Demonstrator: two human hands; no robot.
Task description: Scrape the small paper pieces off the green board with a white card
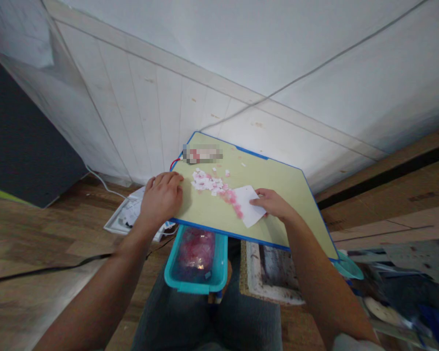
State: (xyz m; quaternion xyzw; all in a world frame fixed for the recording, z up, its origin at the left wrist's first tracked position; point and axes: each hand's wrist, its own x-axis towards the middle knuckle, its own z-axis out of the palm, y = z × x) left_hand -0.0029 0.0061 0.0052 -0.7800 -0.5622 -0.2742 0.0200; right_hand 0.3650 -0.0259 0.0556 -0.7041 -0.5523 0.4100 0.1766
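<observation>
My right hand (272, 202) pinches the right edge of a white card (248, 204), thumb on top. The card is tilted over the yellow board (285, 187) with the blue rim. Along the card's left edge lies a row of small pink pieces (231, 196). Farther left, they merge into a pile of small white pieces (205, 180). My left hand (164, 195) lies on the board's left edge, fingers stretched out and holding nothing that I can see. It is to the left of the white pile, apart from it.
A turquoise basket (195, 287) with a pink-filled clear bag (196, 249) is under the board's near edge. Right of it stands a stained white-lined box (254, 273). A blurred-out object (205, 153) lies at the board's back left. The white wall (139, 78) rises behind.
</observation>
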